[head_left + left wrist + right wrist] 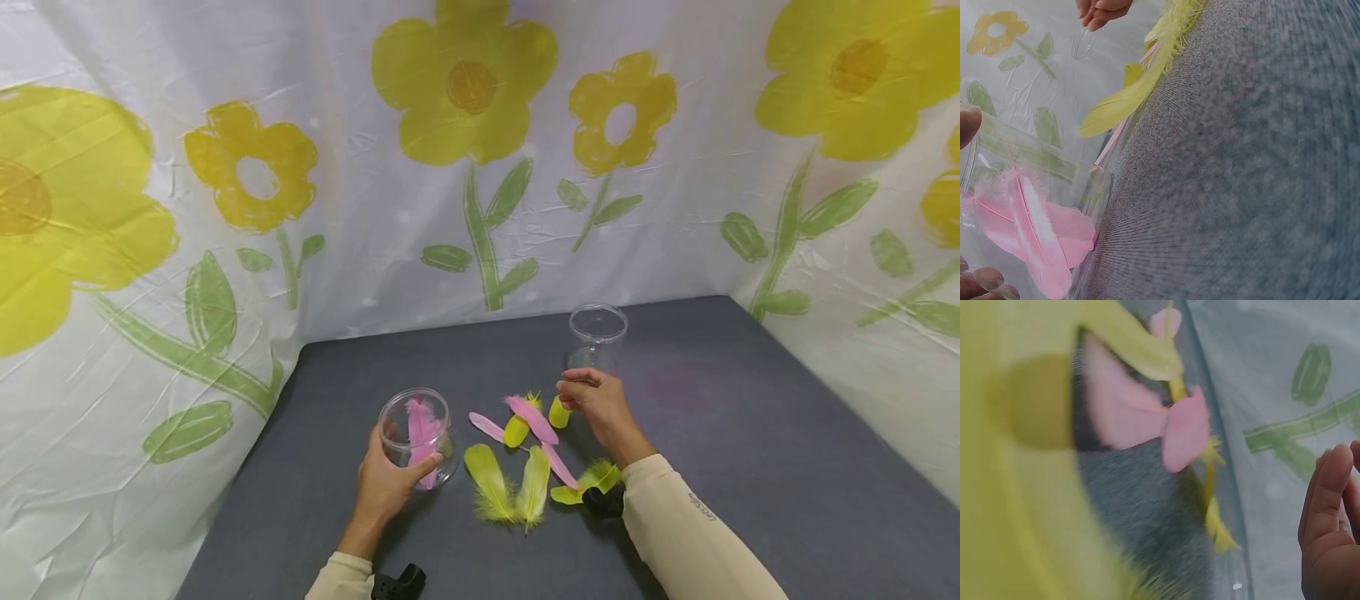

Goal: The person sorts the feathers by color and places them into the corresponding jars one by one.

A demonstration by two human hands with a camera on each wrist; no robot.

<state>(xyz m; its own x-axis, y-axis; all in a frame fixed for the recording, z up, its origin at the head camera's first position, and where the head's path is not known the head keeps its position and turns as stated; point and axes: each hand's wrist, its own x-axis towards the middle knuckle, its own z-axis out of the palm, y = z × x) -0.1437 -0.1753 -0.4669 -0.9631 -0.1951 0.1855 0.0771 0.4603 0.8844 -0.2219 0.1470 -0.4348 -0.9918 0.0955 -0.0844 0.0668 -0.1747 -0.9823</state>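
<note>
My left hand (387, 485) grips a clear jar (444, 477), thumb and fingers around its side. Pink feathers (1041, 231) stand inside this jar, pressed against its wall in the left wrist view. My right hand (602, 408) hovers over the table with its fingers loosely bent and nothing visible in them. Just behind it stands a second clear jar (597, 327), its lower part partly covered by the fingers. Between the hands lie loose pink feathers (534, 421) and yellow feathers (489, 477). One yellow feather (558, 413) lies right beside the right hand's fingers.
A dark grey cloth (750, 467) covers the table. White curtains with yellow flowers (465, 83) hang along the back and both sides. More yellow feathers (600, 475) lie near the right wrist, where a black wrist camera (603, 503) sits.
</note>
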